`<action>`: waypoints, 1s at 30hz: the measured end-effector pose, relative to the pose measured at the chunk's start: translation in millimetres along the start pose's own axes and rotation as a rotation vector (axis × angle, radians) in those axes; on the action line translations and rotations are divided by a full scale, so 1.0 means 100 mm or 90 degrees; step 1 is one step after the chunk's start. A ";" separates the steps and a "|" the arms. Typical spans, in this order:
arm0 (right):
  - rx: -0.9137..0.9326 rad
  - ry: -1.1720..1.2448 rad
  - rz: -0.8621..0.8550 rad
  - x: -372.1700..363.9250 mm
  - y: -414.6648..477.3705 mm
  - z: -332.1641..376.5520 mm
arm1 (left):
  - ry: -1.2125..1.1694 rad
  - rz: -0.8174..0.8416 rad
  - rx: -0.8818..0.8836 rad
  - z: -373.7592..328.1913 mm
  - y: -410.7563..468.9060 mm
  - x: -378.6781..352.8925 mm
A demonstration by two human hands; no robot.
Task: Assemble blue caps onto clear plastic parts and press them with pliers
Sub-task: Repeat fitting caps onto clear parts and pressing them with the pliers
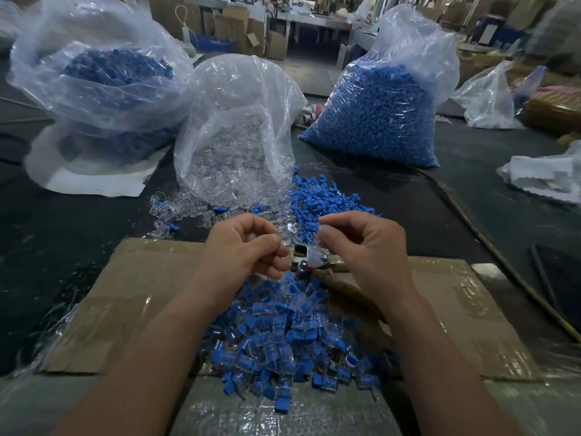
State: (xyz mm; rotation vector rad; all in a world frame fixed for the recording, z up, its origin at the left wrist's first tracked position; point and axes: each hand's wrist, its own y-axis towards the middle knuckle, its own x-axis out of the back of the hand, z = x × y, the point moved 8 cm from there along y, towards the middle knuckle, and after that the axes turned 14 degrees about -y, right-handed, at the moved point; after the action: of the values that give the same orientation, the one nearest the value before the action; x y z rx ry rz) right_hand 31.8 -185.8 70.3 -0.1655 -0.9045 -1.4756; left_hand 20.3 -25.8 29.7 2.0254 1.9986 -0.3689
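**Q:** Where was the small clear plastic part (pixel 285 236)?

**A:** Pinched between the thumb and curled fingers of the left hand (pixel 248 247), above the taped brown cardboard sheet (pixel 141 294).

**Q:** And the right hand (pixel 361 247)?

**A:** Curled, thumb against forefinger; whether it held anything could not be told. The silver metal pliers (pixel 311 261) lay between both hands, beyond the heap of capped blue-and-clear pieces (pixel 283 335). Loose blue plastic caps (pixel 314 196) lay farther off.

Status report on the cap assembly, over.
Left hand pinches a clear part. Right hand pinched, contents unclear. Pliers idle on cardboard below hands. Nothing blocking.
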 end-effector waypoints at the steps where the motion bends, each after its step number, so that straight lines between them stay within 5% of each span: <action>1: 0.026 0.010 0.002 -0.04 -0.02 0.09 | -0.008 0.000 0.003 0.01 0.00 -0.01; 13: 0.110 -0.076 -0.023 -0.19 -0.08 0.25 | 0.045 0.015 -0.030 -0.05 -0.02 -0.06; 30: 0.068 0.024 0.041 -0.27 -0.08 0.16 | 0.114 0.010 -0.076 -0.10 -0.03 -0.06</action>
State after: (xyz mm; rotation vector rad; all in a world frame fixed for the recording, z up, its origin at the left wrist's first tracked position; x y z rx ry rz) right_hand 22.0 -156.0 60.8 -0.0868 -0.9372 -1.3630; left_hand 16.8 -27.5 40.9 2.0617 2.0511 -0.0643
